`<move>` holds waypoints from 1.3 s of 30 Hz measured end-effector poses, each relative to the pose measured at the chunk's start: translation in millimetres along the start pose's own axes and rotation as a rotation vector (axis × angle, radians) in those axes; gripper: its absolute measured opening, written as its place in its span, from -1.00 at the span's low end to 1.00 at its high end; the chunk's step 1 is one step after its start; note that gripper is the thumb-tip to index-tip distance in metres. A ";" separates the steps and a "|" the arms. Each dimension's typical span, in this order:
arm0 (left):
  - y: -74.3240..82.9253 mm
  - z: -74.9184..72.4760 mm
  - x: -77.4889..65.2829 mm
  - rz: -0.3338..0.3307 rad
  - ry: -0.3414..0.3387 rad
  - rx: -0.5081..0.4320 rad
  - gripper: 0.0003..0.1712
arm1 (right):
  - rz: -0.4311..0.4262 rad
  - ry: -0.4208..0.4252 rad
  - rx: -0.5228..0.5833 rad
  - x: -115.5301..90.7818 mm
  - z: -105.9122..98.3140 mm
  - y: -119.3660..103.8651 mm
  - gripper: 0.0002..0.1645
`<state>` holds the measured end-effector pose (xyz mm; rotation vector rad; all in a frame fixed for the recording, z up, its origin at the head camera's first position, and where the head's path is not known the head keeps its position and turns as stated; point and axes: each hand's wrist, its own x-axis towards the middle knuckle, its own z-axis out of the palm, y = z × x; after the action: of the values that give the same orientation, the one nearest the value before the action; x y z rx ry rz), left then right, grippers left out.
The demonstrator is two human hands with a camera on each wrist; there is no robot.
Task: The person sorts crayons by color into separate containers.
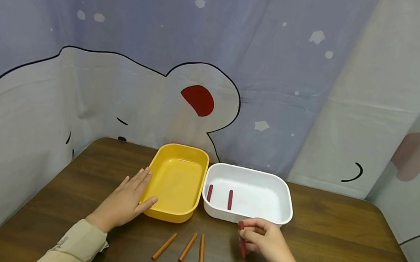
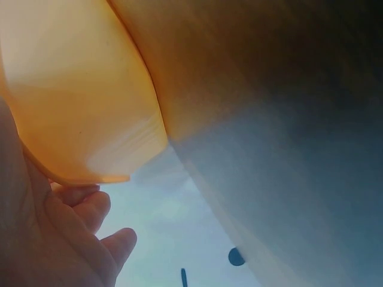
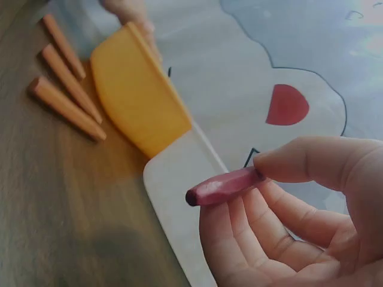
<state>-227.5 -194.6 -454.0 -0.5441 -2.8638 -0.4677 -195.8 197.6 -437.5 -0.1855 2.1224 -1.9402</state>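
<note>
My right hand (image 1: 268, 244) pinches a dark red crayon (image 3: 222, 188) between thumb and fingers, just in front of the white tray's (image 1: 261, 201) near rim. Two more dark red crayons (image 1: 230, 199) lie inside that tray, toward its left side. With fairly straight fingers, my left hand (image 1: 122, 203) rests along the left edge of the yellow tray (image 1: 175, 185), its thumb at the near left corner. From the left wrist, the fingers (image 2: 93, 210) show against the yellow tray's rim. Three orange-brown crayons (image 1: 187, 247) lie on the table in front of the trays.
Both trays stand side by side near the back of the brown wooden table (image 1: 341, 248). A printed curtain (image 1: 278, 77) hangs right behind the table and along its sides. Table surface extends right of the white tray and left of the yellow one.
</note>
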 end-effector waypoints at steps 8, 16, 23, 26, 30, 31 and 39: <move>0.8 -0.4 0.2 -0.001 -0.004 0.006 -0.07 | -0.057 -0.016 0.098 1.5 -3.0 -13.4 -0.58; 0.9 0.7 0.5 -0.002 -0.004 0.001 -0.06 | -0.081 0.026 0.134 20.5 -12.4 -27.8 -0.64; 0.8 -0.3 0.5 -0.005 -0.004 0.002 -0.06 | -0.069 0.092 0.105 44.7 -20.7 -35.5 -0.55; 0.7 -0.5 0.4 -0.003 -0.003 0.003 -0.07 | -0.045 0.123 0.074 54.8 -23.6 -34.5 -0.51; 0.6 -0.1 0.7 0.002 -0.002 0.004 -0.07 | -0.014 0.175 0.001 65.6 -27.8 -30.7 -0.52; 0.6 0.1 0.9 0.004 -0.001 0.003 -0.07 | -0.009 0.190 -0.021 67.9 -28.7 -29.9 -0.53; 0.0 0.8 0.7 0.003 -0.003 0.002 -0.07 | 0.009 0.237 -0.277 80.8 -29.1 -23.8 -0.62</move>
<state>-228.3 -194.1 -454.6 -0.5484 -2.8657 -0.4635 -283.2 201.6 -420.2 0.0039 2.5377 -1.7294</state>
